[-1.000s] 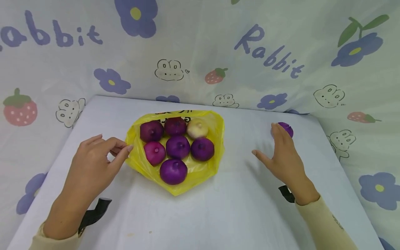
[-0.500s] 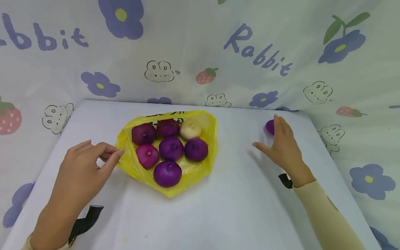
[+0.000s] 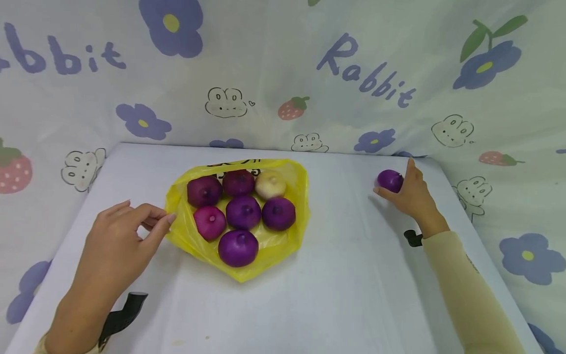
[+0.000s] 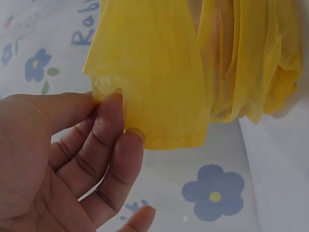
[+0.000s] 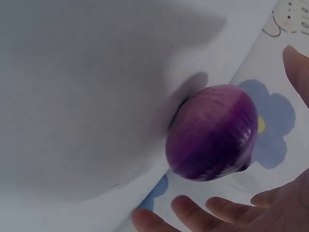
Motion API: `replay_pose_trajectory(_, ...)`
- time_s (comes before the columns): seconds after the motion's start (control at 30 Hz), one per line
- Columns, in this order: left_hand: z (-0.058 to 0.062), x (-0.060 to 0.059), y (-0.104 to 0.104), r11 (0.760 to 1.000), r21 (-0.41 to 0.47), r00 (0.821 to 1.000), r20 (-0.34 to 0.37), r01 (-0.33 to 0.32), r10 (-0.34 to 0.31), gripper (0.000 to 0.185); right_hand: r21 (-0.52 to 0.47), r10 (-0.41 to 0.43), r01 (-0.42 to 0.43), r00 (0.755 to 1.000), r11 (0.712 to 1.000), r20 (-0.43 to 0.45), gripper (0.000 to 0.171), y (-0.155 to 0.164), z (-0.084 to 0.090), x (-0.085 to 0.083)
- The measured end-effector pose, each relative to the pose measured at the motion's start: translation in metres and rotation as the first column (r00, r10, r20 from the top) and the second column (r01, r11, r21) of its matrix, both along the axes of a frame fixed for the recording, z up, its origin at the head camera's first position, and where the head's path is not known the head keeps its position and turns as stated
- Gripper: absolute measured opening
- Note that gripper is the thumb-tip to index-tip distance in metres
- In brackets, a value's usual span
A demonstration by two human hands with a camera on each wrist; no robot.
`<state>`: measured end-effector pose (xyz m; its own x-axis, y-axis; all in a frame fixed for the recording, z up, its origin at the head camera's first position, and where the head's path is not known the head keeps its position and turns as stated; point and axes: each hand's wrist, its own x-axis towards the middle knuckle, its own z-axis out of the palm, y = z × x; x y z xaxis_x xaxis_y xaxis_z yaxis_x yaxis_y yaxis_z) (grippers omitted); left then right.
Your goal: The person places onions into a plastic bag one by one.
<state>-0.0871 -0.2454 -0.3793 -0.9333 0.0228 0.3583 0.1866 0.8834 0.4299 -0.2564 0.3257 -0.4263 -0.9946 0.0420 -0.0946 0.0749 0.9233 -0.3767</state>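
My left hand pinches the left rim of a yellow plastic bag between thumb and fingers. In the left wrist view, the fingertips hold the thin yellow film near its corner. The bag lies wide open, with several purple onions and one pale onion inside. A lone purple onion lies at the far right of the table. Beside it, my right hand has its thumb and fingers spread around the near and right sides. The right wrist view shows those fingers apart from the onion.
White cloth covers the table. A patterned curtain with flowers, strawberries and rabbits stands behind and along both sides. Black wrist mounts hang below both wrists. Between the bag and the lone onion lies bare white cloth.
My right hand has moved forward and to the right, now uncovering the lone onion between thumb and fingers. My left hand keeps pinching the bag rim. The head view has turned slightly right.
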Motion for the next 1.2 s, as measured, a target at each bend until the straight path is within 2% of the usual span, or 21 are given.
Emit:
replay_pose_trajectory(0.2, -0.001, 0.0, 0.0, 1.0, 0.004, 1.0, 0.017, -0.008, 0.008, 0.018, -0.037, -0.034, 0.036, 0.997, 0.999, 0.068, 0.134, 0.009, -0.005, -0.008)
replay_pose_trajectory(0.5, -0.001, 0.0, 0.0, 1.0, -0.003, 1.0, 0.018, -0.01, 0.01, 0.018, -0.061, -0.028, 0.037, 0.99, 0.997, 0.142, 0.136, 0.01, -0.002, -0.013)
replay_pose_trajectory(0.97, 0.001, 0.0, 0.0, 1.0, -0.005, 1.0, -0.005, -0.003, 0.003, 0.017, -0.009, -0.043, 0.045, 0.986, 0.999, 0.163, 0.126, 0.009, 0.0, -0.011)
replay_pose_trajectory(1.2, 0.001, 0.0, 0.0, 1.0, 0.001, 1.0, 0.007, -0.007, 0.007, 0.017, 0.014, -0.054, 0.052, 0.982, 0.999, 0.179, 0.118, 0.005, 0.001, -0.011)
